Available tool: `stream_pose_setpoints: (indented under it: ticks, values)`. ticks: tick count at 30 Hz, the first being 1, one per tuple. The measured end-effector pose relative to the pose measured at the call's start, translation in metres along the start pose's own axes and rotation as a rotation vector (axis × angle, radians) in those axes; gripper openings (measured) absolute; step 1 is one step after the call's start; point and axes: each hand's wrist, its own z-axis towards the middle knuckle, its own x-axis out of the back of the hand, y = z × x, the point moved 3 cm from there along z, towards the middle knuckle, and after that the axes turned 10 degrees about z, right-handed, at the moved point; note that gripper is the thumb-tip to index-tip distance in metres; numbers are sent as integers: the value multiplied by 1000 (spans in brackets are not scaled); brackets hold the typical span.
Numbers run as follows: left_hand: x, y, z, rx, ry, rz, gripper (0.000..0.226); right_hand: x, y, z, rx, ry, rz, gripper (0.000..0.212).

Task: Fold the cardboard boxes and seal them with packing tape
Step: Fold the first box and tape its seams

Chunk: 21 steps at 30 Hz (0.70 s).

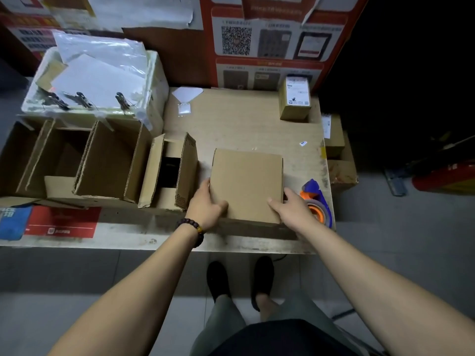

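A plain brown cardboard box stands on the wooden table near its front edge, its top face closed. My left hand grips the box's near left corner, thumb on top and fingers down the left side. My right hand holds the near right corner, thumb on the top face, fingers along the right side. A tape dispenser, blue and orange with a roll in it, lies just right of the box, partly behind my right hand.
Several open cardboard boxes stand in a row at the left, the nearest beside my left hand. A small labelled box sits at the back right. A white tray of plastic bags and clips fills the back left.
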Motion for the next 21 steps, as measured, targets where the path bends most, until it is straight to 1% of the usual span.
stream_pose_setpoints:
  ticks: [2,3,4,6,8,9,10,11,12,14,16,18,21]
  values:
    - [1,-4,-5,-21,18,-26,77,5,2,-4,16,24,3,53]
    - [1,-7,-8,-29,24,-50,77,7,4,-7,28,43,16,57]
    - [-1,-10,-12,-39,34,-69,73,9,8,-9,28,62,34,59]
    - [-4,-14,-20,-54,53,-121,61,12,16,-15,34,86,82,57]
    - [-8,-19,-25,-63,68,-191,58,13,26,-19,76,112,125,59]
    - [-11,-22,-27,-72,60,-223,63,12,30,-22,99,125,145,62]
    - [-13,-24,-29,-85,51,-226,74,12,33,-26,113,135,149,64]
    - [-14,-27,-30,-103,49,-192,87,10,34,-31,112,144,157,66]
    - [-13,-28,-32,-121,43,-131,96,9,34,-37,99,144,174,69]
    - [-13,-33,-33,-148,46,-61,97,4,36,-44,102,92,215,80]
    - [-13,-36,-34,-159,42,-67,94,0,40,-51,131,52,228,87]
    - [-13,-36,-35,-167,28,-75,93,1,43,-52,145,53,248,84]
    - [-9,-37,-35,-167,46,-110,84,5,36,-51,148,68,247,68]
